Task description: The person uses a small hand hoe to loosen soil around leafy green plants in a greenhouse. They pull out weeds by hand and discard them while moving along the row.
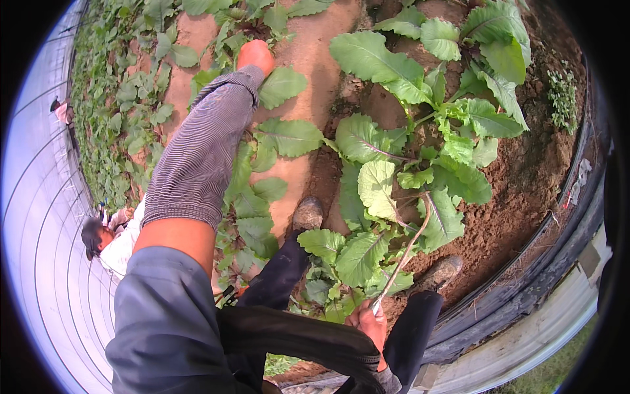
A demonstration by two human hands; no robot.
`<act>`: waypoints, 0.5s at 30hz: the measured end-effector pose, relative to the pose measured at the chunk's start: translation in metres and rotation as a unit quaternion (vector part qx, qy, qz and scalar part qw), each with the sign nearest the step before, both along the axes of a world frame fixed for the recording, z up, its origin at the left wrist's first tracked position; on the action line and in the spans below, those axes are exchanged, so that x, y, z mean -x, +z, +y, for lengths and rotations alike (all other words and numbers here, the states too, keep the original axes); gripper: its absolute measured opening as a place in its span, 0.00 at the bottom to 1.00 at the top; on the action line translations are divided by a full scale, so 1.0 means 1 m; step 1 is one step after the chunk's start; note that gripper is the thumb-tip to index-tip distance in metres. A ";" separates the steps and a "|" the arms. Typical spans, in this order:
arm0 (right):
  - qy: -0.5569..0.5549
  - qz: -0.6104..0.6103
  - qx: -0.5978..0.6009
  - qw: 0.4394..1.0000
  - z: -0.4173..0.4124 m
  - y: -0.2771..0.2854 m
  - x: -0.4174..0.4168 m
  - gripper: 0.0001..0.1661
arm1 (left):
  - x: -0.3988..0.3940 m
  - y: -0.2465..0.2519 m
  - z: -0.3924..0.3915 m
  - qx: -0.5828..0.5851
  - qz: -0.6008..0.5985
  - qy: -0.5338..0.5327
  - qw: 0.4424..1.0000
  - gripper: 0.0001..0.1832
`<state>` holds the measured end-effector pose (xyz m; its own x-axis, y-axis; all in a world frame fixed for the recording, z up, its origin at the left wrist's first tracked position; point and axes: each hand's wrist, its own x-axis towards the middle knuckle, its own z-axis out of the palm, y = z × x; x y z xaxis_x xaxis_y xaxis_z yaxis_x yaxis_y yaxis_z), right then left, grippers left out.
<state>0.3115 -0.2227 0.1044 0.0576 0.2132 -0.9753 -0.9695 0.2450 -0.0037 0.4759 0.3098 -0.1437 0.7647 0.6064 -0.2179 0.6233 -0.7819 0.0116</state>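
Note:
My left arm, in a grey striped sleeve cover, stretches far forward. The back of my left hand [256, 55] shows at the base of a leafy plant [246, 29], its fingers hidden among the leaves. Low in the view, my right hand [369, 322] is closed around the lower end of a thin, slightly bent brown stick or dry stalk [404, 256]. Something whitish shows at the grip. The stalk's upper end slants over a large leafy plant [362, 258] with toothed green leaves and purplish veins. One pale yellow-green leaf [376, 189] stands out there.
My muddy shoes [307, 214] straddle the near plants. More broad-leaved plants [457, 123] grow ahead, and dense rows [113, 98] fill the left. Black sheeting [521, 300] edges the soil at right. A person in white [118, 251] is at left, another [62, 112] farther off, beside the ribbed plastic tunnel wall [44, 197].

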 end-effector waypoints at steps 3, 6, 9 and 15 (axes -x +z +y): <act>0.002 0.005 0.022 1.000 0.006 0.002 -0.003 0.14 | 0.005 -0.005 0.001 -0.020 0.006 0.022 1.000 0.16; -0.003 -0.006 -0.008 1.000 -0.001 -0.004 0.002 0.15 | 0.008 -0.007 0.002 -0.008 -0.008 0.041 0.999 0.19; 0.003 -0.006 0.005 1.000 0.000 -0.001 0.000 0.16 | 0.011 -0.007 0.000 0.001 -0.043 0.043 0.998 0.15; -0.013 -0.005 -0.009 1.000 -0.002 0.001 0.000 0.19 | 0.015 0.003 0.002 -0.019 -0.057 0.039 0.997 0.11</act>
